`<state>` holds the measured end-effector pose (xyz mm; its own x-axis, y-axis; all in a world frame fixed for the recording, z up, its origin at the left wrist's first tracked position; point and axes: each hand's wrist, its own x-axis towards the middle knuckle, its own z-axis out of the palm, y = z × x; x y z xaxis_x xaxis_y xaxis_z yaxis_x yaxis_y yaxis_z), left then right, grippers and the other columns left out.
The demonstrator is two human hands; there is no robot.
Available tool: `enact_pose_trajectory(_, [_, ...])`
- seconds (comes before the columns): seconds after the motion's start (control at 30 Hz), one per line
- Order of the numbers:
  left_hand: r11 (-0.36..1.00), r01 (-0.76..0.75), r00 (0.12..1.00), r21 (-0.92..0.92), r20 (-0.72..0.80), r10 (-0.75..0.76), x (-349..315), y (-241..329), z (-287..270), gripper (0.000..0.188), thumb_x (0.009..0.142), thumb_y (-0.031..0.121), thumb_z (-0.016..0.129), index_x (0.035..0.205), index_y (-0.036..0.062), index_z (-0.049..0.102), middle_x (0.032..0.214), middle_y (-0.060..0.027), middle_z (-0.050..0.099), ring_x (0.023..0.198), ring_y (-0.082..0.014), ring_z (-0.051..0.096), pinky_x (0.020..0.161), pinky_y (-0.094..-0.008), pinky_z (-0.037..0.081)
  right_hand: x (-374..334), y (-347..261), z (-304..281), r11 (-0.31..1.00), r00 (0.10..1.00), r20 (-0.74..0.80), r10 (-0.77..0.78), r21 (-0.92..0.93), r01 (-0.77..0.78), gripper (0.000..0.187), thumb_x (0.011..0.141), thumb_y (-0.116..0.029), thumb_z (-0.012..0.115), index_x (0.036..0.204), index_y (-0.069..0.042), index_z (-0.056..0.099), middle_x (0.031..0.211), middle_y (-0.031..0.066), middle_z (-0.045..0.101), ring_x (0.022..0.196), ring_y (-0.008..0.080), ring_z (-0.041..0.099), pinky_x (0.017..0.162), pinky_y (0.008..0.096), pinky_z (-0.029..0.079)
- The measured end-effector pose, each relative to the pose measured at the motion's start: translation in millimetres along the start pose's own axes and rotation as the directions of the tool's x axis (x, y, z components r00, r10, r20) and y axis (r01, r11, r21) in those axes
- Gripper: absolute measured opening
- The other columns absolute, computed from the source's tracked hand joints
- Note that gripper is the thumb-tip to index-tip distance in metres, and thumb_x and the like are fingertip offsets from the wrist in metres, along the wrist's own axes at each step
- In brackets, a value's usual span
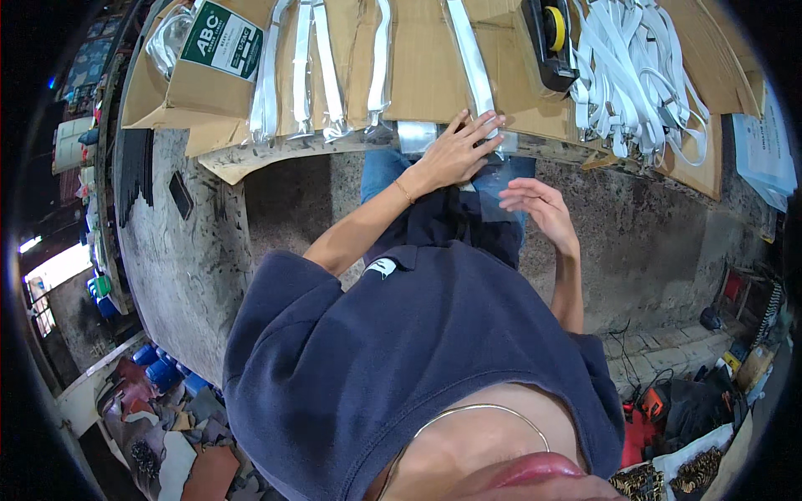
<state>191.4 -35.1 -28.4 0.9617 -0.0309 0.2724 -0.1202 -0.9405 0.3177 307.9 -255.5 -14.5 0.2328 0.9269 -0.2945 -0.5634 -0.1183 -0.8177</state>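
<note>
My left hand (pixel 461 153) lies at the table's front edge with its fingers spread. Its fingertips rest on the lower end of a white strap (pixel 472 58) in a clear plastic sleeve. Below that end a thin clear plastic piece (pixel 499 200) hangs over my lap. To its right is my right hand (pixel 543 209), its fingers stretched loosely toward the plastic and their tips at its edge; no firm grip on it shows. Several more white straps (pixel 380 63) in clear sleeves are laid out to the left, with metal clips at some ends.
Brown cardboard (pixel 422 100) covers the table. A black tape dispenser (pixel 547 42) with a yellow core stands at the back right, beside a heap of loose white straps (pixel 639 83). At the left is an open cardboard box (pixel 188 100). A dark phone (pixel 180 195) lies on the grey side surface.
</note>
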Motion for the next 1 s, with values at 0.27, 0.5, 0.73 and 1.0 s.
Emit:
enact_pose_trajectory(0.27, [0.997, -0.002, 0.923, -0.073, -0.383, -0.026, -10.2, 3.5, 22.8, 0.034, 0.075, 0.018, 0.075, 0.106, 0.0099, 0.065, 0.129, -0.0102, 0.054, 0.114, -0.0295, 0.051, 0.092, -0.0439, 0.042, 47.8, -19.3, -18.5, 0.368, 0.869, 0.023, -0.493, -0.900, 0.233, 0.048, 0.077, 0.007, 0.063, 0.121, -0.012, 0.058, 0.105, 0.0116, 0.063, 0.091, 0.0264, 0.064, 0.081, 0.0348, 0.052])
enact_pose_trajectory(0.5, [0.994, 0.084, 0.937, -0.076, -0.334, -0.105, -15.4, 6.5, 15.0, 0.040, 0.071, 0.026, 0.077, 0.106, 0.0100, 0.065, 0.128, -0.0110, 0.054, 0.116, -0.0312, 0.050, 0.091, -0.0440, 0.042, 59.6, -8.1, -5.8, -0.007, 0.816, 0.295, -0.496, -0.942, 0.336, 0.061, 0.068, 0.002, 0.071, 0.123, -0.022, 0.059, 0.126, 0.0118, 0.048, 0.104, 0.0305, 0.055, 0.087, 0.0400, 0.049])
enact_pose_trajectory(0.73, [0.988, 0.079, 0.916, -0.131, -0.383, -0.124, -17.6, 14.4, 13.3, 0.038, 0.072, 0.025, 0.076, 0.105, 0.0095, 0.066, 0.128, -0.0112, 0.054, 0.119, -0.0318, 0.049, 0.094, -0.0451, 0.041, 63.4, 3.0, -16.8, -0.055, 0.739, 0.365, -0.567, -0.911, 0.408, 0.048, 0.071, -0.010, 0.075, 0.116, -0.022, 0.065, 0.128, 0.0152, 0.048, 0.113, 0.0342, 0.052, 0.094, 0.0426, 0.046])
enact_pose_trajectory(1.0, [0.953, 0.177, 0.898, -0.244, -0.356, -0.258, -19.3, 15.3, 13.7, 0.017, 0.076, 0.019, 0.072, 0.087, 0.0059, 0.072, 0.116, -0.0082, 0.062, 0.110, -0.0297, 0.054, 0.092, -0.0418, 0.044, 76.9, -26.9, -4.4, -0.014, 0.765, 0.402, -0.504, -0.889, 0.458, 0.025, 0.074, -0.019, 0.076, 0.097, -0.013, 0.073, 0.134, 0.0147, 0.046, 0.122, 0.0367, 0.047, 0.098, 0.0446, 0.042])
